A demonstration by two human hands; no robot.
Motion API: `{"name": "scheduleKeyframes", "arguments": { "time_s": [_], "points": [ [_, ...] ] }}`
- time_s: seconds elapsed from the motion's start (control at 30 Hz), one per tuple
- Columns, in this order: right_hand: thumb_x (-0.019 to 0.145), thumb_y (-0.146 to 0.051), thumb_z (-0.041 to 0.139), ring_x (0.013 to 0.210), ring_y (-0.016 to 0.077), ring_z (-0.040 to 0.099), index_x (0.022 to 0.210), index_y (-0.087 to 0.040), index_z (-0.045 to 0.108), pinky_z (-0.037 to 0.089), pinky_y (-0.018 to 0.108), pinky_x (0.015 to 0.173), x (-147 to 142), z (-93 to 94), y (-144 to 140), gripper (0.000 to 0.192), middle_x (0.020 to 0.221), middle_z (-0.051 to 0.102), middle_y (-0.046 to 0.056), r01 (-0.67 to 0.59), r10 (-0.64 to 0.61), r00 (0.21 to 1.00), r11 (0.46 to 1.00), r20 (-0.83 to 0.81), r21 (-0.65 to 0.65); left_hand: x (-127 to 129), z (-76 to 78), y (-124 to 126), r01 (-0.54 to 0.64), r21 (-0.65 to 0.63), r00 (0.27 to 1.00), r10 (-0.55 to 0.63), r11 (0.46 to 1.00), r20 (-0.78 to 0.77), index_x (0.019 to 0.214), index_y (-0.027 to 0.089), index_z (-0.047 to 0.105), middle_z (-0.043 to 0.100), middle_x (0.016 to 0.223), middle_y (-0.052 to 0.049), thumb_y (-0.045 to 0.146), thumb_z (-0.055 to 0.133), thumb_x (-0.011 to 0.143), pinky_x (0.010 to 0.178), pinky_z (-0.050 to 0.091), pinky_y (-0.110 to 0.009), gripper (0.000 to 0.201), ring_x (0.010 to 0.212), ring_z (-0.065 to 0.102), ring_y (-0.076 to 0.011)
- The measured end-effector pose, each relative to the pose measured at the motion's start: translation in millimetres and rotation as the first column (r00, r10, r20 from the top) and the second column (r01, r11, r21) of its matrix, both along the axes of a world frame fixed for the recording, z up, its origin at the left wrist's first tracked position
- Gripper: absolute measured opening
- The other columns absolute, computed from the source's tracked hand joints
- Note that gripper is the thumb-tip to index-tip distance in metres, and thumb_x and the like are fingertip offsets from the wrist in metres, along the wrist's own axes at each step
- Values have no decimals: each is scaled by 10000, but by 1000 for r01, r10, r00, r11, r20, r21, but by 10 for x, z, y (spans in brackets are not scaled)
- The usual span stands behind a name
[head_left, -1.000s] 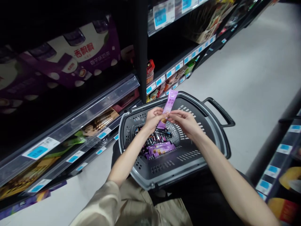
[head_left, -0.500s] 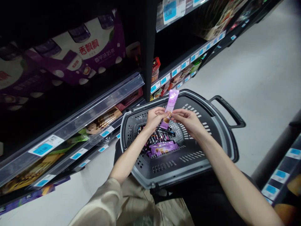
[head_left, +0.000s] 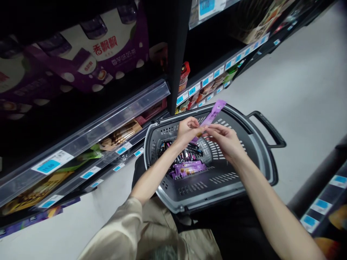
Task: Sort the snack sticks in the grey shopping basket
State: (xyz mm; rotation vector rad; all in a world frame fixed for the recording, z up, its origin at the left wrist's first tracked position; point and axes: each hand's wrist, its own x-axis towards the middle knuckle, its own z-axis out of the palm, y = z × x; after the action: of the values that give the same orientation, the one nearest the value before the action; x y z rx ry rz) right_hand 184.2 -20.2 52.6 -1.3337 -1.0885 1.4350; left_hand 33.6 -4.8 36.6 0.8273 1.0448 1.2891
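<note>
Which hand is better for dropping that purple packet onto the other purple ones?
Probably the left hand: it's already on the held packet and looks nearer the purple packets in the basket. The right hand sits farther over.

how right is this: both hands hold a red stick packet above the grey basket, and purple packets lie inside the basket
The colour is wrong: the held stick packet is purple, not red, as the head view shows. The left hand and right hand do hold it above the grey basket, with purple packets inside.
</note>
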Motion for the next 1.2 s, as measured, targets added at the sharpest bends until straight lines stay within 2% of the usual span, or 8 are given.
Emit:
{"name": "scheduleKeyframes", "arguments": {
  "time_s": [0.13,0.3,0.43,0.53,0.73,0.93,1.1,1.2],
  "points": [
    [595,-483,937,638,182,688,813,-206,759,523,264,560,34,-17,23,394,694,733,31,61,-62,997,998,47,24,36,-55,19,32,-25,999,-31,999,12,735,163,603,595,636,37,454,948,543,585,381,-214,490,593,533,-80],
    [599,-404,905,551,149,620,730,-206,740,463,246,499,70,-38,41,290,616,691,7,112,-116,990,992,83,50,74,-120,31,84,35,996,-83,996,-23,792,159,628,645,688,9,445,938,577,628,426,-241,473,650,600,-114],
    [626,-378,864,523,139,580,730,-219,752,451,255,492,98,-49,8,221,594,669,-12,107,-113,989,992,98,64,86,-159,30,172,59,985,-171,983,-15,893,151,672,673,743,-13,442,909,642,676,457,-273,452,691,619,-134],
    [634,-366,859,533,152,586,724,-231,757,461,274,499,125,-59,-29,191,611,678,-10,96,-104,987,993,120,74,83,-182,17,195,95,980,-191,976,-51,882,151,689,682,741,-26,453,879,692,672,456,-279,404,680,616,-137],
    [680,-418,886,641,207,679,834,-249,775,526,319,570,168,-94,-65,254,738,739,14,36,-53,987,993,151,113,61,-197,4,142,123,982,-124,982,-145,843,160,695,676,697,-13,457,902,653,634,443,-257,409,638,603,-127],
    [667,-463,919,664,198,679,841,-242,771,527,320,593,141,-64,-81,318,791,754,23,44,-60,992,989,115,138,30,-163,-11,152,109,979,-134,982,-155,726,163,665,645,671,5,441,854,707,643,413,-252,338,648,573,-120],
    [587,-471,960,550,152,601,735,-223,746,466,289,523,163,-25,-76,359,674,713,9,51,-59,995,994,78,101,68,-149,-28,172,74,980,-163,982,-110,728,165,669,648,691,8,424,847,698,666,410,-257,315,672,572,-124],
    [570,-484,965,497,141,557,688,-220,709,436,288,492,183,-13,-70,385,622,680,0,52,-60,995,994,79,97,91,-127,-35,203,78,978,-199,976,-65,748,165,682,656,722,2,388,792,746,689,423,-266,248,689,576,-131]
  ]
}}
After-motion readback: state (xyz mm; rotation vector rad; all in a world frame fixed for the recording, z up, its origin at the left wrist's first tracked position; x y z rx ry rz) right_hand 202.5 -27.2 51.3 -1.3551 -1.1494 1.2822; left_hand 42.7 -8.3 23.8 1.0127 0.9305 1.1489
